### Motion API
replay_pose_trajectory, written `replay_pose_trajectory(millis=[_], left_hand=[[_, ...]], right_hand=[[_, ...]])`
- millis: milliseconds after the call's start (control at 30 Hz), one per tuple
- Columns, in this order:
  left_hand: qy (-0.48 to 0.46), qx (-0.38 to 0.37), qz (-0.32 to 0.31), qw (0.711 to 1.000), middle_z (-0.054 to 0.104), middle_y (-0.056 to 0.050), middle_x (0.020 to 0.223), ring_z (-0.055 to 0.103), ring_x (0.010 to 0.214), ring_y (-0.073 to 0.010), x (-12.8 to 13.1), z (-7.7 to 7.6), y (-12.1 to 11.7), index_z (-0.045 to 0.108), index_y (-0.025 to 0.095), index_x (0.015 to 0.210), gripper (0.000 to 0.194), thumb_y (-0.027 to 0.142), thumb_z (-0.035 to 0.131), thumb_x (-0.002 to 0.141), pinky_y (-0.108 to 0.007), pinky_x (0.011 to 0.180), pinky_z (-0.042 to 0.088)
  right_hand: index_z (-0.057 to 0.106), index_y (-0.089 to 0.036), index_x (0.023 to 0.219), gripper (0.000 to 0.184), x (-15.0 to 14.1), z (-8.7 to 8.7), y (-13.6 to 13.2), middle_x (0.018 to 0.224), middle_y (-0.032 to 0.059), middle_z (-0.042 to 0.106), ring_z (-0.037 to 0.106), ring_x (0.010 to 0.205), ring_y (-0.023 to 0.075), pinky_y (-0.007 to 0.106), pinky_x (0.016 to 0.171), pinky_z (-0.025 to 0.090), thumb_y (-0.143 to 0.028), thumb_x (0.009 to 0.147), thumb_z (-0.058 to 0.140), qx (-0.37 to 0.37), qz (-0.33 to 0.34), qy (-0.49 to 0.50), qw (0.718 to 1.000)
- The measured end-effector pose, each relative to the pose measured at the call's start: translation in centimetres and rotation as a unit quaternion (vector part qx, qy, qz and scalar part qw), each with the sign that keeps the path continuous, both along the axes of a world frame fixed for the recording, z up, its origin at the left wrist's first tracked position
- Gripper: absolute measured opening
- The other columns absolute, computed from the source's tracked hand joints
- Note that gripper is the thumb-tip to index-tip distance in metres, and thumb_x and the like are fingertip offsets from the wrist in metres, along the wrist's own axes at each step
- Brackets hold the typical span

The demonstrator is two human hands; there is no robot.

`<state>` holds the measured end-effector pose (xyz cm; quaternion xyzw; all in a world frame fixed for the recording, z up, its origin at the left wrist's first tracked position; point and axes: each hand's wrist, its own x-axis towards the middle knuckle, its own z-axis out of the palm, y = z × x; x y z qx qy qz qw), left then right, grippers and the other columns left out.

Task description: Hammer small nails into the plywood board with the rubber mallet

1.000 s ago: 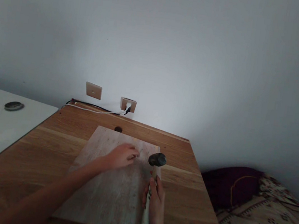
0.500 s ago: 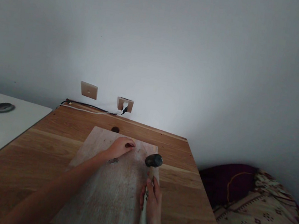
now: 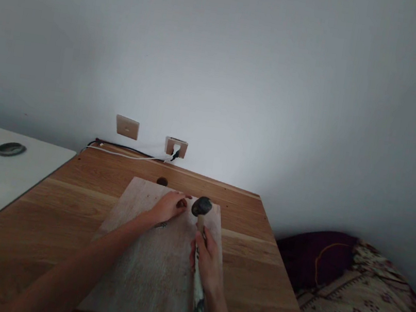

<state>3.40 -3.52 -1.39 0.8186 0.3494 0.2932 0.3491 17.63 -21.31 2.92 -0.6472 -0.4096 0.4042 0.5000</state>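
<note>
head view: right hand [image 3: 209, 258] grips a mallet [image 3: 196, 287]; left hand [image 3: 169, 206] is curled, hold unclear; positioning seems in hand, next needing careful aim.

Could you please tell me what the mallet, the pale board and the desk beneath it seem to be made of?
Mallet: head blunt and dark, probably rubber; handle pale with dark patches, perhaps painted or wrapped wood.
Pale board: apparently wood or plywood, matt, with faint streaks.
Desk: wood or wood-look laminate, smooth brown, with grain and plank-like bands.
</note>
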Motion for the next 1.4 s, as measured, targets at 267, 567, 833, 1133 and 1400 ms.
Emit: replay_pose_trajectory(millis=[267, 567, 833, 1133, 1400], left_hand=[[-0.023, 0.003, 0.028, 0.999, 0.075, -0.007, 0.104, 0.069, 0.096, -0.0236, -0.8, 0.4, 0.5, 0.069, 0.017, 0.123, 0.052, 0.004, 0.069, 0.073, -0.036, 0.09, 0.053], [0.166, 0.072, -0.098, 0.978, 0.067, -0.005, 0.094, 0.065, 0.087, -0.0205, -8.2, 4.4, -2.0, 0.067, 0.019, 0.093, 0.015, 0.014, 0.065, 0.079, -0.03, 0.081, 0.048], [0.27, 0.067, -0.091, 0.956, 0.068, -0.012, 0.1, 0.064, 0.093, -0.0263, -8.7, 5.2, -4.3, 0.067, 0.018, 0.085, 0.007, 0.021, 0.069, 0.079, -0.034, 0.082, 0.05], [0.218, 0.022, -0.136, 0.966, 0.068, -0.008, 0.1, 0.063, 0.096, -0.0232, -9.2, 4.5, -3.7, 0.064, 0.019, 0.081, 0.008, 0.012, 0.064, 0.077, -0.03, 0.084, 0.048], [0.118, -0.012, -0.075, 0.99, 0.072, -0.003, 0.088, 0.065, 0.083, -0.0196, -7.3, 4.5, -1.3, 0.066, 0.019, 0.091, 0.008, 0.015, 0.06, 0.086, -0.028, 0.078, 0.046]], right_hand=[[0.056, -0.023, 0.085, 0.044, -1.2, -0.5, 2.4, 0.057, -0.0065, 0.052, 0.045, 0.038, 0.0123, 0.024, 0.034, 0.036, -0.067, 0.089, 0.062, -0.001, 0.049, 0.004, 0.999], [0.056, -0.024, 0.081, 0.051, -2.3, -1.0, 2.3, 0.057, -0.0059, 0.051, 0.044, 0.037, 0.0127, 0.026, 0.033, 0.034, -0.074, 0.082, 0.066, 0.005, 0.005, 0.03, 1.0], [0.056, -0.024, 0.081, 0.056, -2.4, -1.1, 2.2, 0.057, -0.0058, 0.052, 0.044, 0.036, 0.0121, 0.026, 0.032, 0.033, -0.079, 0.078, 0.068, 0.006, 0.001, 0.032, 0.999], [0.058, -0.023, 0.08, 0.063, -2.3, -1.4, -0.6, 0.056, -0.005, 0.052, 0.043, 0.036, 0.0116, 0.026, 0.032, 0.032, -0.086, 0.075, 0.068, -0.024, -0.016, 0.05, 0.998], [0.058, -0.023, 0.08, 0.066, -2.8, -2.4, -2.3, 0.052, -0.0053, 0.051, 0.043, 0.038, 0.0128, 0.026, 0.034, 0.032, -0.088, 0.078, 0.064, -0.03, -0.026, 0.032, 0.999]])
